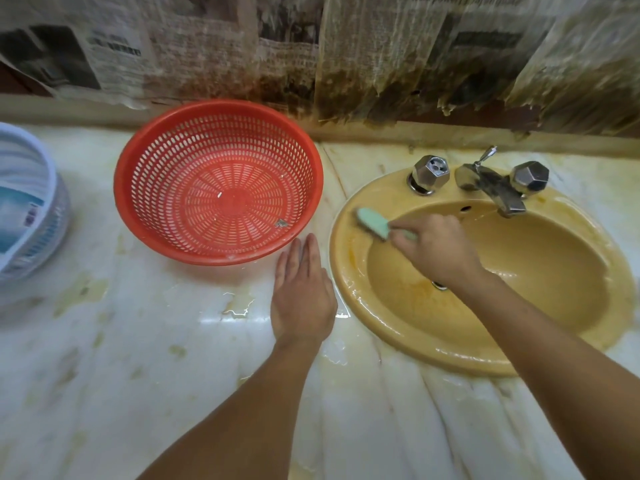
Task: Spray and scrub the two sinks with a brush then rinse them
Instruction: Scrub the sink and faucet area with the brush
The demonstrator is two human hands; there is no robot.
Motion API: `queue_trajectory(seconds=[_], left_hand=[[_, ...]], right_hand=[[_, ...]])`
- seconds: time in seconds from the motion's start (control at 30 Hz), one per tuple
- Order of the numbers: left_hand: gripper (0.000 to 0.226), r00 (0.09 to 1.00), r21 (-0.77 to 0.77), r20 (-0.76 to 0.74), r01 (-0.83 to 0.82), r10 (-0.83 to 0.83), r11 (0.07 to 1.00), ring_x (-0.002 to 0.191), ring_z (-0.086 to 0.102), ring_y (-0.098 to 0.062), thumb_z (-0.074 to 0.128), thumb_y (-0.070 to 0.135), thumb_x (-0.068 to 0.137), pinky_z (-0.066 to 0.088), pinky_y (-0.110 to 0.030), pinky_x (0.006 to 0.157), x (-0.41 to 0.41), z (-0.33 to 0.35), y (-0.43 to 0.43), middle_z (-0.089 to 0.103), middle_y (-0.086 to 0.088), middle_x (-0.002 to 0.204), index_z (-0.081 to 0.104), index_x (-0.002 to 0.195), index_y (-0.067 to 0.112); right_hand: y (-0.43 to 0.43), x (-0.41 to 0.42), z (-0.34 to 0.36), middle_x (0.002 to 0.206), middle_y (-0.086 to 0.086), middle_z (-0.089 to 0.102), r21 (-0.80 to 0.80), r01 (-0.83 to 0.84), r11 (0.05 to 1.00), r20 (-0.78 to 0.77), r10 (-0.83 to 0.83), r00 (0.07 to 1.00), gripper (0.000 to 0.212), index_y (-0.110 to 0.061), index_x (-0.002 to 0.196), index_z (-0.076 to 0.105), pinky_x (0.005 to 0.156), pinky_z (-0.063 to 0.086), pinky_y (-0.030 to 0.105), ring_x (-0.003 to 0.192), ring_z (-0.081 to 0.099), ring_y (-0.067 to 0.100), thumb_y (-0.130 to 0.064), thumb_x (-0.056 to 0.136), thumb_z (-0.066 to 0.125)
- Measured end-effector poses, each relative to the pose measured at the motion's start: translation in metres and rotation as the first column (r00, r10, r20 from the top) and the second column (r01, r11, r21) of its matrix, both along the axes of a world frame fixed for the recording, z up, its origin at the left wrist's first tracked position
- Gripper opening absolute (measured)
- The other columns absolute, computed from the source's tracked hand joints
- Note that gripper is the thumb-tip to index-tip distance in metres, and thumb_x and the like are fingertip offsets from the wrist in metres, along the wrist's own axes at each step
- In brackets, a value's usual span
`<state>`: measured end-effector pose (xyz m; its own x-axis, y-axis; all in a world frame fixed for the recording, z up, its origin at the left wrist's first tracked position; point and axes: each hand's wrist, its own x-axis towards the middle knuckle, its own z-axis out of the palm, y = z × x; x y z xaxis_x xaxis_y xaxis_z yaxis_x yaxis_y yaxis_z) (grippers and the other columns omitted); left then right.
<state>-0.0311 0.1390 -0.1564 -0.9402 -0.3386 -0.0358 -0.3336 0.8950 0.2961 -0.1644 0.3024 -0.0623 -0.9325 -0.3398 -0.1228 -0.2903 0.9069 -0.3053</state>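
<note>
The sink [485, 358] is being scrubbed: the right grip [437, 251] is clasping the brush [374, 225] on its rim; the left grip [303, 296], spread, is resting on the bench [138, 358]. Rinsing is seemingly remaining.

- Newspaper sheets [450, 46] are covering the wall; a headline at the top edge is showing partly, seeming to read "from power" and "Japan quake", cut off and blurred.
- The small print on them is staying illegible.
- A label on the white basket [24, 209] is showing too blurred to read.
</note>
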Motion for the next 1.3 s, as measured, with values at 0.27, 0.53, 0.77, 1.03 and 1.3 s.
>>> queue_trajectory(seconds=[0.27,0.53,0.77,1.03,1.3], left_hand=[[0.063,0.992,0.196,-0.115,-0.035,0.059,0.98,0.156,0.01,-0.013,0.008,0.033,0.104,0.001,-0.031,0.128,0.001,0.004,-0.004,0.024,-0.003,0.167,0.02,0.161,0.01],[0.055,0.966,0.416,-0.181,-0.094,0.184,0.904,0.155,0.016,-0.017,0.021,0.037,0.109,0.007,-0.03,0.127,0.005,0.003,-0.004,0.032,-0.008,0.164,0.034,0.157,0.014],[0.056,0.942,0.506,-0.267,-0.04,0.201,0.862,0.152,0.025,-0.016,0.023,0.037,0.107,0.017,-0.036,0.126,0.008,0.004,-0.006,0.044,-0.004,0.158,0.045,0.152,0.011],[0.057,0.924,0.538,-0.34,0.038,0.176,0.842,0.149,0.034,-0.018,0.024,0.037,0.106,0.017,-0.037,0.126,0.011,-0.002,-0.009,0.046,-0.005,0.156,0.051,0.148,0.01],[0.062,0.954,0.421,-0.298,0.15,-0.02,0.895,0.15,0.031,-0.009,0.016,0.038,0.103,0.004,-0.04,0.128,0.014,0.0,-0.011,0.045,0.001,0.157,0.053,0.148,0.015]], right_hand=[[-0.007,0.059,0.014,0.09,0.004,0.074,0.014,-0.019,1.0,0.218,0.015,0.976,0.021,-0.041,0.1,0.078,0.078,0.054,0.039,0.09,0.062,0.028,-0.04,0.088,0.061],[-0.033,0.084,0.003,0.078,0.009,0.066,0.066,-0.04,0.997,0.024,0.038,0.999,0.03,-0.03,0.113,0.072,0.065,0.049,0.038,0.083,0.06,0.035,-0.034,0.095,0.049],[-0.037,0.079,0.014,0.096,0.01,0.073,0.058,-0.064,0.996,0.036,0.062,0.997,0.028,-0.032,0.113,0.074,0.075,0.054,0.039,0.096,0.063,0.035,-0.035,0.092,0.056],[-0.01,0.111,0.015,0.077,-0.001,0.07,0.018,0.004,1.0,0.084,-0.006,0.996,0.04,-0.043,0.114,0.074,0.075,0.054,0.036,0.091,0.06,0.027,-0.05,0.081,0.051],[0.021,0.153,0.005,0.053,0.003,0.055,0.028,0.154,0.988,0.028,-0.155,0.988,0.028,-0.04,0.113,0.075,0.064,0.052,0.037,0.062,0.054,0.026,-0.039,0.089,0.061]])
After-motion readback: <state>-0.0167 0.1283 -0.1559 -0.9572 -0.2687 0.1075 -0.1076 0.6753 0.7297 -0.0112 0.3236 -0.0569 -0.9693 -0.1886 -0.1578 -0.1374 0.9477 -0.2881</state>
